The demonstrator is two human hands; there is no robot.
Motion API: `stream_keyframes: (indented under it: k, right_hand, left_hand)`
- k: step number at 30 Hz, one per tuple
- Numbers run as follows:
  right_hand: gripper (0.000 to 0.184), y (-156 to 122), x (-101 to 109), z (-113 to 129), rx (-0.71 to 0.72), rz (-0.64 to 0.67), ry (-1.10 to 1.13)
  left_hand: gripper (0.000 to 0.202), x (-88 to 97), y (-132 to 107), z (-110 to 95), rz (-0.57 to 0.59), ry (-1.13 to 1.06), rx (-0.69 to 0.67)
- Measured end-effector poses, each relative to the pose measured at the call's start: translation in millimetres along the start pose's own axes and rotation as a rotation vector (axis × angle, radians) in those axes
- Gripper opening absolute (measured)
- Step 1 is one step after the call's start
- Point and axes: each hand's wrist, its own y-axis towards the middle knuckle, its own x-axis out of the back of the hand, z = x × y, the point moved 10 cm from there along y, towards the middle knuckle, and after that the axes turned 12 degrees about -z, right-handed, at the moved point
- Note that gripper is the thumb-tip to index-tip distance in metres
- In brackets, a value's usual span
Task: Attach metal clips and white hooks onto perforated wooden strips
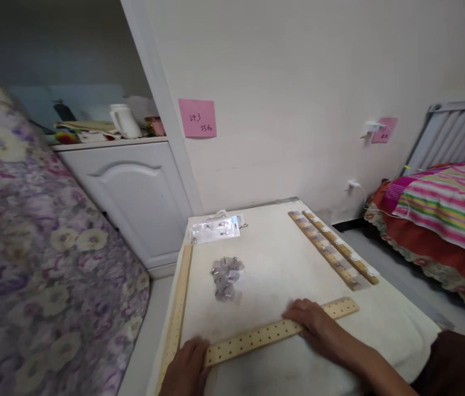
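A long wooden strip with rows of small holes (pixel 253 340) lies slantwise across the near part of the table. My left hand (pixel 187 366) is closed over its left end, the fingers curled at the edge. Toward the other end, my right hand (pixel 304 316) grips the same strip from above, with its tip sticking out past the hand. Beyond the strip sits a loose pile of small greyish clear pieces with metal bits (pixel 226 278). A second holed wooden strip (pixel 178 308) runs along the table's left edge, close to my left hand.
Two wooden strips fitted with pale pieces (pixel 327 250) lie along the right side of the white table (pixel 265 264). A clear plastic package (pixel 214 230) rests at the back left. A floral curtain (pixel 51 264) hangs on the left; a bed (pixel 455 192) stands to the right.
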Motion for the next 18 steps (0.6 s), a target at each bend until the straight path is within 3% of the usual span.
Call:
stream_keyframes:
  k: [7, 11, 18]
  right_hand:
    - [0.051, -8, -10, -31, -0.029, 0.014, 0.050]
    - [0.044, -11, -10, -40, -0.067, 0.012, 0.060]
    - [0.042, -12, -9, -32, -0.071, 0.034, 0.079]
  left_hand:
    - [0.040, 15.1, -3, -34, 0.093, -0.033, 0.006]
    - [0.042, 20.6, -10, -39, 0.121, -0.029, 0.041]
    - [0.044, 22.3, -18, -40, 0.143, -0.022, 0.060]
